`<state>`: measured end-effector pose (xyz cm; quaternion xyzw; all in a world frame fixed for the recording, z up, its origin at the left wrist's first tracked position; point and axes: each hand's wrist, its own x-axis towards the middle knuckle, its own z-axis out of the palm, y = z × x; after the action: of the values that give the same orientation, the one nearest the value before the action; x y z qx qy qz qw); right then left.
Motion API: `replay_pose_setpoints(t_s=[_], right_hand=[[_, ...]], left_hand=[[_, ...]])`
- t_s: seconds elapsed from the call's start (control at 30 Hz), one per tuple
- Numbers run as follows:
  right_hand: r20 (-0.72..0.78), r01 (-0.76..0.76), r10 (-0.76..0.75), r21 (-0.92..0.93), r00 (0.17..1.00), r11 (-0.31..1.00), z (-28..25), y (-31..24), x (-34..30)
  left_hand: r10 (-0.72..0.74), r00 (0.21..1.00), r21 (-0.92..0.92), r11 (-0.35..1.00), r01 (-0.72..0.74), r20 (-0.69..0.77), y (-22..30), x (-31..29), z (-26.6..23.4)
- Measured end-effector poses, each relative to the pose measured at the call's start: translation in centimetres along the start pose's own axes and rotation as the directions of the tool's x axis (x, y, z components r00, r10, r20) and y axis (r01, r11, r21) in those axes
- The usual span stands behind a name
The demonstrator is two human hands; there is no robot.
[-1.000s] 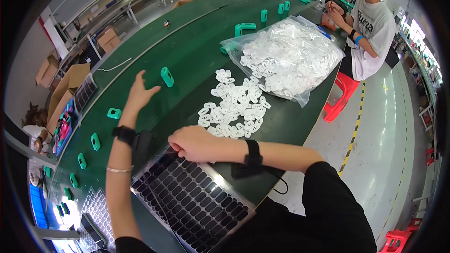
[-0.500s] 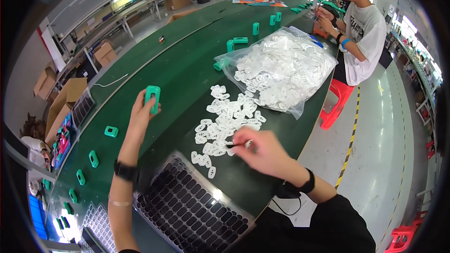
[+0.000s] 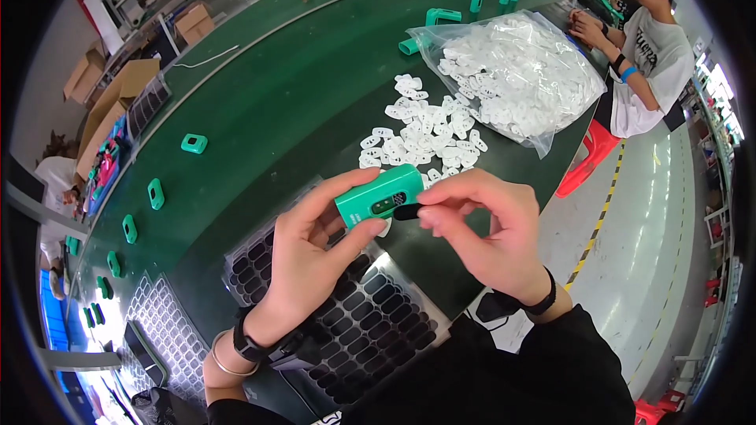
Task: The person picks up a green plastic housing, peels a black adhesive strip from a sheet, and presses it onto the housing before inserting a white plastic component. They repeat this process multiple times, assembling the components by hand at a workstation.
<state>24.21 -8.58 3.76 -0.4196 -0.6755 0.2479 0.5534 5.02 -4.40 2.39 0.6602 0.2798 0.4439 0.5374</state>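
Observation:
My left hand (image 3: 309,260) is closed around a small green plastic case (image 3: 364,198), tilted, with its oval recess turned upward. Something dark and some small metallic spots show inside the recess. Between thumb and forefinger, my right hand (image 3: 500,228) pinches a small black oval sticker (image 3: 406,212) at the recess's right end. Whether the sticker touches the case, I cannot tell. Beyond both hands lies a loose heap of small white oval pieces (image 3: 425,132). Under my wrists is a clear sheet with rows of black oval stickers (image 3: 378,303).
A clear bag (image 3: 524,79) full of white pieces stands on the green table (image 3: 260,126) at the far right. Several green cases (image 3: 194,143) are spread along the left, others near the bag. A second sheet (image 3: 169,330) lies lower left. A co-worker (image 3: 650,55) sits at the right edge.
My left hand has brought the green case from the left to the middle, nearer me. My right hand has lifted from beside the white heap to meet it. The view has shifted.

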Motion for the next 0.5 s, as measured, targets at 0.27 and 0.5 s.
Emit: replay_pose_setpoints(t_s=[0.27,0.5], right_hand=[[0.04,-0.03,0.031,-0.018,0.999,0.999,1.2,0.1,-0.5],[0.013,-0.014,0.014,-0.002,1.0,1.0,1.5,0.6,-0.5]], left_hand=[[0.049,0.998,0.135,0.989,-0.054,0.036,0.0,-0.6,0.1],[0.051,0.999,0.176,0.983,-0.053,0.013,0.0,-0.6,0.1]])
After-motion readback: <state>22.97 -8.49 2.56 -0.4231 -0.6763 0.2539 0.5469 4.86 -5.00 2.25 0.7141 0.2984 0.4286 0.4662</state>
